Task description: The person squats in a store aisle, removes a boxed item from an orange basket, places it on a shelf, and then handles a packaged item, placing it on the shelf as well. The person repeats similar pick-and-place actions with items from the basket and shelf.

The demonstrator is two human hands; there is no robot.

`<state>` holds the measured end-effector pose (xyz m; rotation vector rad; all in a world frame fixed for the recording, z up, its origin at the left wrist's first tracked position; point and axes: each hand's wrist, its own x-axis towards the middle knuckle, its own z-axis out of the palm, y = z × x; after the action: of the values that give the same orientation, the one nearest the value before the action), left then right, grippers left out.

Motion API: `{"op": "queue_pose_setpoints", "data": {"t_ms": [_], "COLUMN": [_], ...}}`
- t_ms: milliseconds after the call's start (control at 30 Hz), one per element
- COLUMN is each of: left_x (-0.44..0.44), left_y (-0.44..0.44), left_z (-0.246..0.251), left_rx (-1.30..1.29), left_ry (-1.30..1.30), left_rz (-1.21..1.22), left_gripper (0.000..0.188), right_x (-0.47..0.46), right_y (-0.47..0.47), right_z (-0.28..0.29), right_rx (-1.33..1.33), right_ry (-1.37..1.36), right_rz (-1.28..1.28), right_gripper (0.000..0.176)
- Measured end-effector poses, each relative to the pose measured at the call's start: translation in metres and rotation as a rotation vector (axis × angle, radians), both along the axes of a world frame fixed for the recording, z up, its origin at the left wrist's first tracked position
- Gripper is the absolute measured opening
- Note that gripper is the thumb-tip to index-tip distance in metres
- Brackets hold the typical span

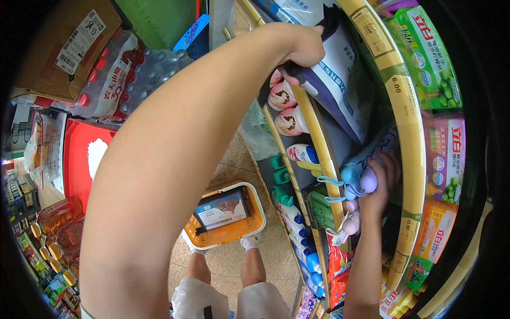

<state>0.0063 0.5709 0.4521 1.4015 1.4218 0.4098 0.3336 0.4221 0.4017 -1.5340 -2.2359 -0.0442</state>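
Observation:
At the top, my left hand (306, 51) grips the edge of a white and dark-blue plastic package (338, 75) with a black part at its end. The package lies tilted on the shelf, and my arm crosses much of the view. My right hand (380, 179) reaches up into the same shelf, its fingers around a purple folding umbrella (369, 179) with a rounded handle end. Beside it lie a light-blue umbrella (350, 174) and a pale-pink one (351, 225), with wrist loops hanging over the shelf edge. The fingers of both hands are partly hidden.
An orange shopping basket (258, 223) with a flat package (223, 210) inside stands on the tiled floor by my feet. Yellow shelf edges (412, 159) curve along the right, with soap packs (446, 155) beyond. Bottled-water packs (115, 79) and a cardboard box (71, 48) stand at left.

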Motion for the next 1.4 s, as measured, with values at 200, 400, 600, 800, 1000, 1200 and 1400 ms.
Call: {"op": "queue_pose_setpoints", "data": {"t_ms": [200, 400, 600, 800, 1000, 1200, 1400], "left_x": [0.014, 0.030, 0.046, 0.069, 0.131, 0.104, 0.098], "left_y": [-0.009, 0.033, 0.021, -0.041, -0.048, -0.055, -0.042], "left_z": [-0.002, 0.003, -0.032, -0.072, -0.073, -0.048, -0.066], "left_rx": [0.295, 0.232, 0.390, 0.133, 0.186, 0.197, 0.174], "left_ry": [-0.068, 0.320, -0.032, -1.135, -0.813, -0.444, -0.606], "left_rz": [-0.083, -0.126, 0.638, 0.773, 0.816, 0.741, 0.840], "left_gripper": [0.060, 0.059, 0.030, 0.058, 0.069, 0.064, 0.040], "right_x": [0.015, 0.012, 0.017, 0.013, 0.005, 0.021, 0.020], "right_y": [-0.002, -0.003, -0.008, -0.006, -0.003, -0.006, -0.007], "right_z": [-0.004, -0.003, 0.001, 0.002, 0.003, -0.005, -0.002], "right_rx": [0.055, 0.095, 0.038, 0.080, 0.140, 0.083, 0.109], "right_ry": [-0.066, -0.055, -0.118, -0.091, -0.107, -0.004, -0.027], "right_rz": [0.038, 0.092, 0.021, 0.041, 0.090, 0.054, 0.077], "right_gripper": [0.033, 0.038, 0.041, 0.042, 0.038, 0.034, 0.034]}}
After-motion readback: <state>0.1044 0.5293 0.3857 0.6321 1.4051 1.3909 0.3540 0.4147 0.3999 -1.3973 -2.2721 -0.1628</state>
